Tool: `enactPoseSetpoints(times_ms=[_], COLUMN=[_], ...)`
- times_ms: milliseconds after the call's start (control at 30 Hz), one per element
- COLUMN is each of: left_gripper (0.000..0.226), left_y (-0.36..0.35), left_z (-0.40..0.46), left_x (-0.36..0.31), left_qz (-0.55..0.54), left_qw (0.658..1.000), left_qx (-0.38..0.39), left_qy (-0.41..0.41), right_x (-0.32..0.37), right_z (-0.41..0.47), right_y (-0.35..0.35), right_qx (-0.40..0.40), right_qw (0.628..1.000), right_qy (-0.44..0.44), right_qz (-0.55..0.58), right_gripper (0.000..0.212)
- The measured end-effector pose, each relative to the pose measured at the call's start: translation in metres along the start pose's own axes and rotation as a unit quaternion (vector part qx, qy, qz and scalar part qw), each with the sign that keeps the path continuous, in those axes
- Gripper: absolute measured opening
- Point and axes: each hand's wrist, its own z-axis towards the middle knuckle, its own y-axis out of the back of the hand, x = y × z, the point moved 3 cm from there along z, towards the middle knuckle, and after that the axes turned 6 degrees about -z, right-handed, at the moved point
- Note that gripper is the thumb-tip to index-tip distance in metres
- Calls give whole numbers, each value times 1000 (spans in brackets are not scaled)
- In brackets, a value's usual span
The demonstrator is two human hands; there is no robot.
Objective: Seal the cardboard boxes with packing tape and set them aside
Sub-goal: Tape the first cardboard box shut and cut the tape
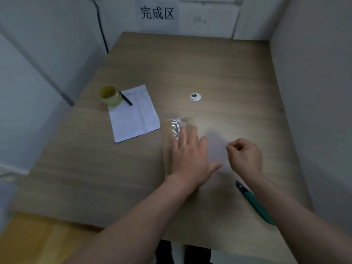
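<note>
A: Where are the hands?

B: Both are over the wooden table. The left hand lies flat with its fingers straight and spread. It presses on a clear strip of tape that lies on the table. The strip is shiny and a bit crinkled at the far end.

A: And the other one?

B: The right hand is curled up tight, like a small fist. It sits just beside the left hand. It may pinch something tiny, but I cannot tell.

A: Where is the roll of tape?

B: The tape roll stands at the far left of the table, well apart from the hands. It touches a black pen. Both sit on the corner of a sheet of paper.

A: What else is there?

B: A green cutter lies near the right arm, partly hidden under it. A small white ring sits in the table, past the hands. A sign with three big marks hangs on the back wall.

A: Any box?

B: I see no box here.
</note>
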Motion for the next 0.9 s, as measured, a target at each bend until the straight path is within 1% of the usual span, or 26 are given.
enactPoseSetpoints(times_ms=[33,67,100,133,200,267,300,367,433,500,567,600,667,733,800,833,900], left_gripper=[74,72,67,62,57,60,58,48,46,50,63,65,56,50,48,47,40], left_y=[-2,-5,-9,-9,-8,-1,3,11,13,14,14,15,15,17,19,18,15], left_z=[-6,-11,-13,-15,-16,-19,-21,-25,-26,-25,-23,-22,-21,-20,-18,-17,-15], left_x=[2,5,8,11,17,28,35,52,65,66,56,50,46,52,61,67,75], left_qz=[5,-4,-13,-17,-19,-28,-32,-34,-19,-12,-1,7,14,-7,-34,-40,-33], left_qw=[999,996,994,995,996,994,992,987,984,986,989,990,990,984,973,969,969], left_qx=[23,39,51,58,77,103,113,101,67,54,54,55,56,52,39,28,7], left_qy=[48,80,92,85,34,-26,-55,-117,-163,-156,-138,-129,-131,-172,-226,-242,-244], right_x=[1,2,4,7,11,19,24,35,44,51,53,52,52,52,51,52,51], right_z=[-1,-2,-3,-3,-1,0,2,5,6,5,1,-1,-7,-10,-13,-14,-15], right_y=[-1,-1,-1,1,3,6,9,14,17,14,9,6,1,-2,-4,-4,-6], right_qx=[-1,-3,-9,-14,-20,-27,-34,-48,-56,-47,-31,-23,-5,10,23,30,50], right_qw=[1000,1000,1000,1000,999,998,998,998,997,996,996,996,995,994,992,991,988], right_qy=[-7,-11,-13,-11,-3,4,9,24,51,74,87,89,95,110,125,133,143], right_qz=[10,17,20,22,37,49,50,44,32,24,10,6,3,6,10,10,14], right_gripper=[10,11,11,12,11,8,7,8,8,9,10,11,13,16,18,19,19])
